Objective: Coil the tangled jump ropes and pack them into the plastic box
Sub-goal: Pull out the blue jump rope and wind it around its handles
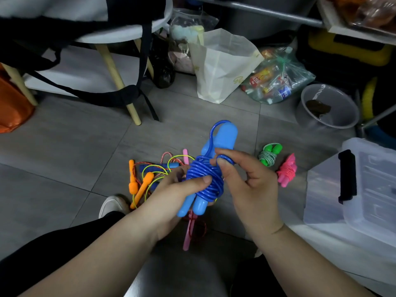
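Note:
A blue jump rope (205, 176), its cord wound many times around its two light-blue handles, is held above the floor. My left hand (171, 196) grips the bundle from the left, thumb across the coils. My right hand (246, 179) pinches a loop of the blue cord at the bundle's upper right. Behind it a tangle of ropes (150, 174) with orange, blue and pink handles lies on the floor. A coiled green rope (270, 154) and a coiled pink rope (287, 171) lie to the right. The clear plastic box (364, 189) with a black latch stands at right.
A white stool with wooden legs (115, 67) and black straps stands at the back left. A white paper bag (220, 63), a plastic bag of bottles (276, 78) and a clear round tub (327, 106) line the back. My shoe (111, 205) rests by the tangle.

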Motion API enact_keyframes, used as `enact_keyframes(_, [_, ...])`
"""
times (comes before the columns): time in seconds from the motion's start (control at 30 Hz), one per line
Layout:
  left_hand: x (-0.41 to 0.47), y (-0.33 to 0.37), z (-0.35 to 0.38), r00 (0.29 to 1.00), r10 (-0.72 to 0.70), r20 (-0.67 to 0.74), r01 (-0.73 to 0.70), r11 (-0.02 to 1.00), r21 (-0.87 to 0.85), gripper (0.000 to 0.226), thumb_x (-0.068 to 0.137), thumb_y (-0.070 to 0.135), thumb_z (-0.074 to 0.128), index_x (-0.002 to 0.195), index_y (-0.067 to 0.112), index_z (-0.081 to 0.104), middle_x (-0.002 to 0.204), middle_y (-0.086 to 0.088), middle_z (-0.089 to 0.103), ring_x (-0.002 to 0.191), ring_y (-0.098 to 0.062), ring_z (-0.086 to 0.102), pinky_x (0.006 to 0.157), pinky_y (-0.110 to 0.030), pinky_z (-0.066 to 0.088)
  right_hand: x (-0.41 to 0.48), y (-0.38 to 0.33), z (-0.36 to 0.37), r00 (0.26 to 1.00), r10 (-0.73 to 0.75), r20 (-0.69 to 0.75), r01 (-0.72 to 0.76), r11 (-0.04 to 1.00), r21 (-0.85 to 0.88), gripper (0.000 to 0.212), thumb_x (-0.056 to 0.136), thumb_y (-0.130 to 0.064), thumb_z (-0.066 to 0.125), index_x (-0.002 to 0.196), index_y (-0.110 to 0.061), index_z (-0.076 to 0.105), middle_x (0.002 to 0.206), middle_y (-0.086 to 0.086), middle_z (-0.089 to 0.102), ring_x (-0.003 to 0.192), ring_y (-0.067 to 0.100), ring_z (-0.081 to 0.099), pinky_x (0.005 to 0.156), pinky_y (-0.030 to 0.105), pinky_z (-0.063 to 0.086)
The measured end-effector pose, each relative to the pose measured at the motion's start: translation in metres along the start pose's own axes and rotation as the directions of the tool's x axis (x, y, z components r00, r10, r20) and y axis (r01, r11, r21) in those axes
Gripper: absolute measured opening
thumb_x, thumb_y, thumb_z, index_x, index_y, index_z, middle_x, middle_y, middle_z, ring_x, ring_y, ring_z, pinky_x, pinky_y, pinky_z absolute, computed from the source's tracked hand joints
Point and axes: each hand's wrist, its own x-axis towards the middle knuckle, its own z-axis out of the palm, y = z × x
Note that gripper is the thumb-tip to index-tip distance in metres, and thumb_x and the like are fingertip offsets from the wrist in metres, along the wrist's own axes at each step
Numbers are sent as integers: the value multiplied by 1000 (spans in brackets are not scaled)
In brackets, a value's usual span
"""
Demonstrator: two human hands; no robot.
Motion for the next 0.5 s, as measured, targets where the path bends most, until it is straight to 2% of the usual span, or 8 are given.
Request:
enact_keyframes(0.07, [2,0,-1,991,125,-38,-121,989,86,60,58,5,71,115,1,52,79,-4,68,68,-12,67,59,-20,54,2,-1,-1,1000,-28,-4,28,998,-55,34,73,-38,51,107,-41,54,80,-26,63,86,9,63,83,24,49])
enact_keyframes(0.1, [3,0,-1,982,185,-43,-179,977,120,57,61,9,66,115,2,52,80,-2,68,70,-11,66,60,-19,53,4,0,-1,1000,-26,-15,25,997,-72,30,72,-38,53,102,-43,57,78,-26,63,85,8,63,82,23,49])
enact_keyframes(0.17, [5,-1,-1,959,275,-73,-257,947,193,57,63,14,61,118,3,52,86,-2,67,76,-11,65,65,-19,53,7,1,-1,997,42,-58,-41,999,10,12,68,-34,63,80,-37,64,71,-27,64,78,-2,63,74,14,48])
enact_keyframes(0.23, [6,-2,-3,934,342,-102,-305,913,269,60,62,17,61,120,6,50,91,-3,66,80,-11,64,69,-21,52,9,0,-1,994,87,-64,-85,996,33,11,65,-31,66,71,-37,59,73,-30,63,75,-6,62,70,10,47])
enact_keyframes(0.33, [8,-2,-4,901,407,-151,-334,873,355,62,60,20,62,119,3,50,96,-8,64,79,-13,62,76,-26,51,8,-1,2,999,-38,-9,36,986,-162,9,68,-38,59,74,-39,66,74,-31,60,85,1,58,84,22,45])
enact_keyframes(0.37, [9,-2,-4,889,426,-166,-340,859,383,62,59,21,62,117,3,51,98,-9,64,79,-14,62,77,-27,51,8,2,3,995,-102,-5,98,965,-242,11,69,-36,59,75,-35,69,78,-32,57,87,1,53,87,20,41])
enact_keyframes(0.43, [8,-2,-2,876,453,-168,-337,822,459,59,59,22,65,114,7,52,95,-5,66,79,-12,63,78,-26,51,11,7,4,984,-175,-33,155,933,-326,19,69,-32,60,76,-19,73,85,-25,50,84,0,44,83,8,33])
enact_keyframes(0.5, [6,-4,-1,873,461,-158,-325,793,515,52,65,16,72,112,14,52,89,4,66,78,-7,63,78,-22,51,14,9,5,980,-197,-33,174,923,-343,23,70,-28,59,76,-11,74,77,-16,48,76,1,41,77,3,31])
